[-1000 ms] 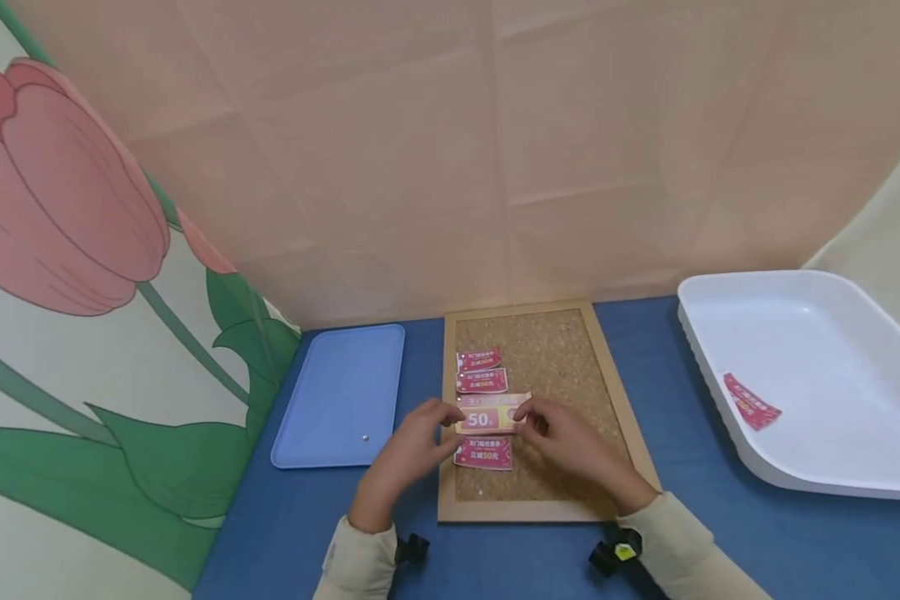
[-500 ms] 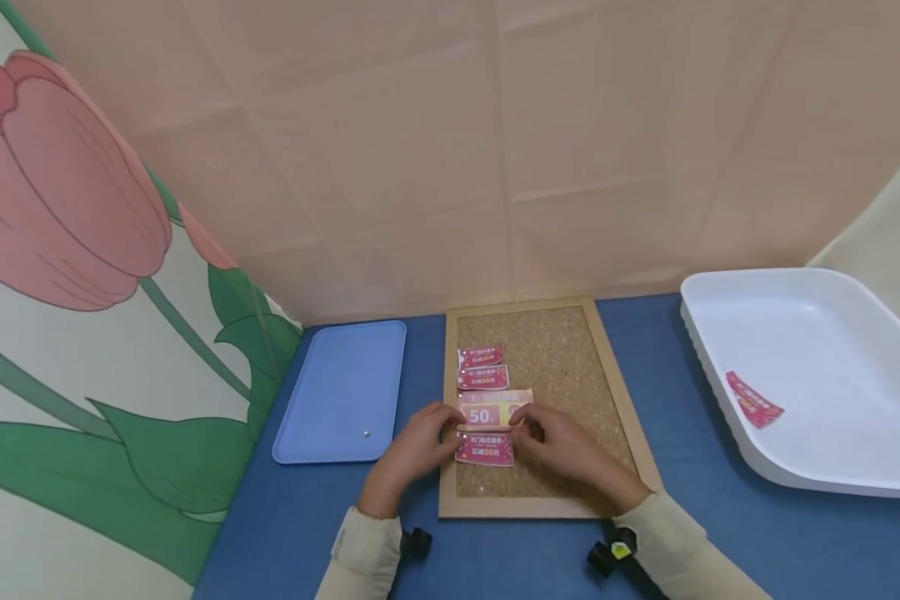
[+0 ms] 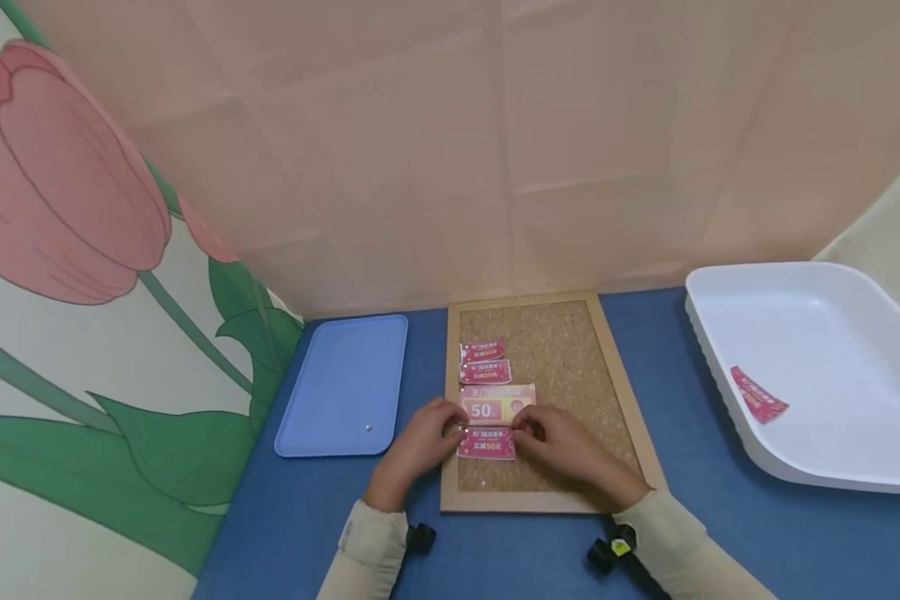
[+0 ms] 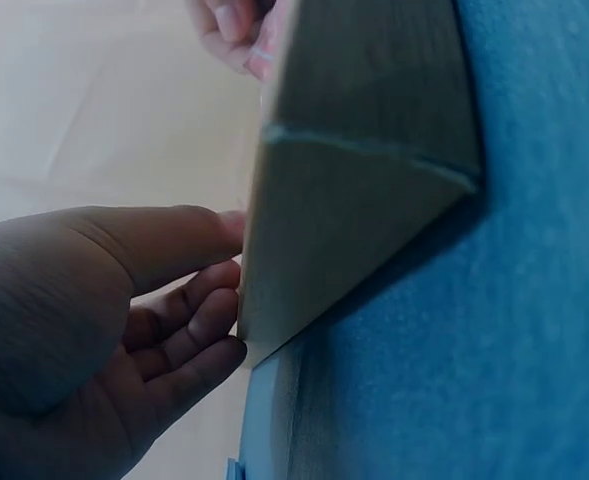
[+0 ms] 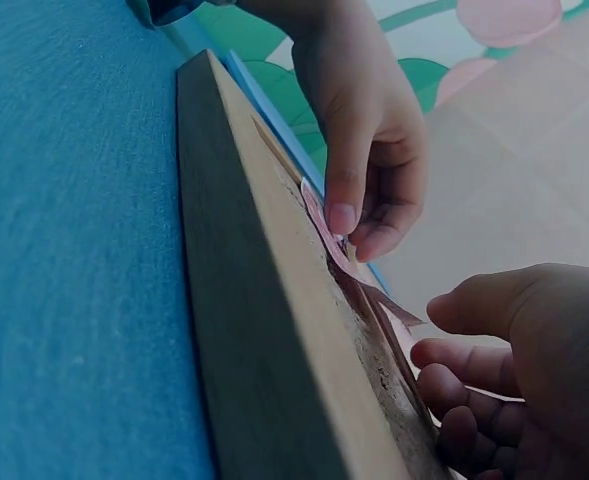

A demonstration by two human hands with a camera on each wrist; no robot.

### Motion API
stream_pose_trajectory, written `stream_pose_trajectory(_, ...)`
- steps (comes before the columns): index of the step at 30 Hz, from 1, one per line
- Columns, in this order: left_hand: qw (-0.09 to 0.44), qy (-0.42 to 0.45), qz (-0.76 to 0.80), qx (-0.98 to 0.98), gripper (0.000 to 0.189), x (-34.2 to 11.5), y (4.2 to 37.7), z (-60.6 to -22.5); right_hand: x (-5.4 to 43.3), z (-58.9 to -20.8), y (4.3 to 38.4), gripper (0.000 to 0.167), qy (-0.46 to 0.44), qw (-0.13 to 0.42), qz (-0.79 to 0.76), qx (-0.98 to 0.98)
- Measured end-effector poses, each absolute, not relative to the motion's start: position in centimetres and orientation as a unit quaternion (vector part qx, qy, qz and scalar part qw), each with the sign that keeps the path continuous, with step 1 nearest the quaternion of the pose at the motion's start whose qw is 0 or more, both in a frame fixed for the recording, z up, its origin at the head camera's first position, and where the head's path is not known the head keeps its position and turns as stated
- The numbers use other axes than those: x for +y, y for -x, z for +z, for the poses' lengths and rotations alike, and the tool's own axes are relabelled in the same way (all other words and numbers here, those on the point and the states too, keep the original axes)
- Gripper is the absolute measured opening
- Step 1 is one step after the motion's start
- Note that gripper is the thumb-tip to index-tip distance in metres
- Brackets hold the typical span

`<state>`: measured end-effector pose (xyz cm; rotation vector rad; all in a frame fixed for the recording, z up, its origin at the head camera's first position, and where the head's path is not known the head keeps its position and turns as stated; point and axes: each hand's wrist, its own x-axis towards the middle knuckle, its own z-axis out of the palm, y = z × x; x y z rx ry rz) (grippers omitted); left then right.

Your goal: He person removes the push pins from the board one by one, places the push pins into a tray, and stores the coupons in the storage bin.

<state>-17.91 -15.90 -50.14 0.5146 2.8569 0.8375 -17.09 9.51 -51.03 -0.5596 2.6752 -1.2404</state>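
A pale pink-and-yellow coupon (image 3: 497,403) marked 50 lies across the left side of a wood-framed corkboard (image 3: 562,358). At its lower left corner, my left hand (image 3: 423,437) pinches the edge with thumb and forefinger. My right hand (image 3: 570,442) has its thumb and forefinger about the lower right corner. In the right wrist view a curled strip of paper (image 5: 324,225) rises off the cork beneath the left fingertips. Directly below lies a red coupon (image 3: 486,444), and above are two more, an upper red coupon (image 3: 482,350) and a lower red coupon (image 3: 485,372).
To the left lies a blue tray (image 3: 341,383) with a tiny shiny stud (image 3: 368,428) on it. At the right stands a deep white tray (image 3: 832,350) holding one loose red coupon (image 3: 759,395). A blue cloth (image 3: 510,554) covers the table; a beige sheet (image 3: 495,150) hangs behind.
Both hands have slid down from the sides of the pale coupon to its lower corners. The coupon keeps its place on the corkboard. The view has tilted slightly.
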Motion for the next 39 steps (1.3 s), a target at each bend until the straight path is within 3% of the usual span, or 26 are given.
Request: stream_pose_trajectory(39,0.017,-0.172,0.234,0.957,0.007,-15.12,17.84,-50.29,9.35,-51.45,17.13,0.010,0.178,0.068,-0.397,0.898)
